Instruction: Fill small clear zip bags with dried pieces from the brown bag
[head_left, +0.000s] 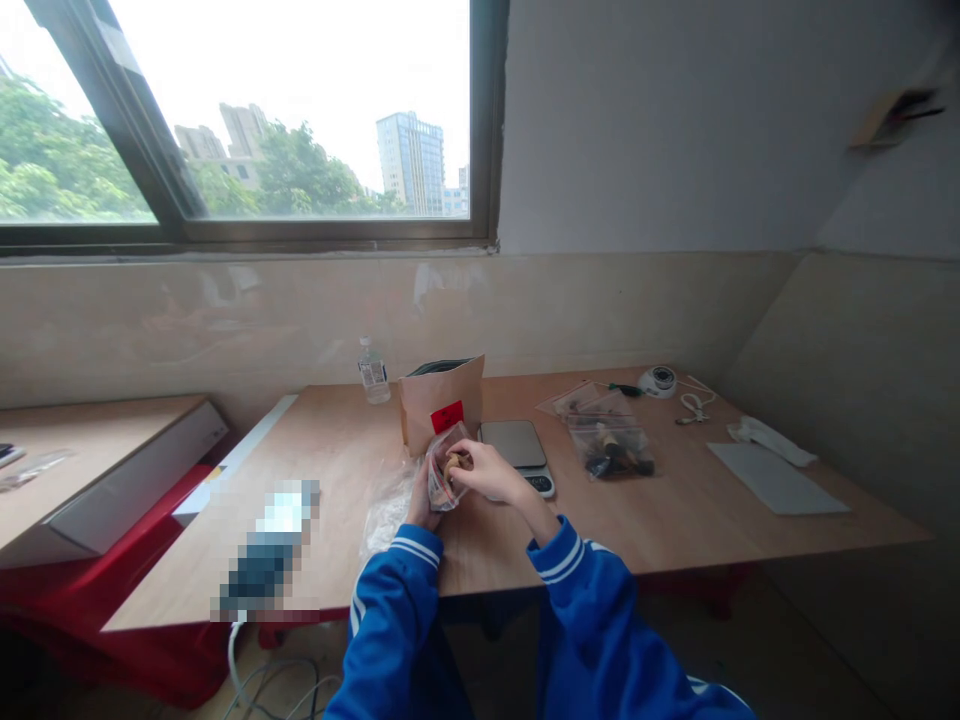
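A clear pouch (pixel 439 480) in left hand (pixel 417 506) and right hand (pixel 487 470) — scale (pixel 514 443) beside

Paper bag (pixel 441 405), scale (pixel 517 448) crowd hands (bare tabletop (pixel 690 510) rightward).

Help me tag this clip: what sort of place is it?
Probably a small packing or weighing workroom: a wooden table below a window, a scale, and clear bags of small goods, one bag in the left hand.
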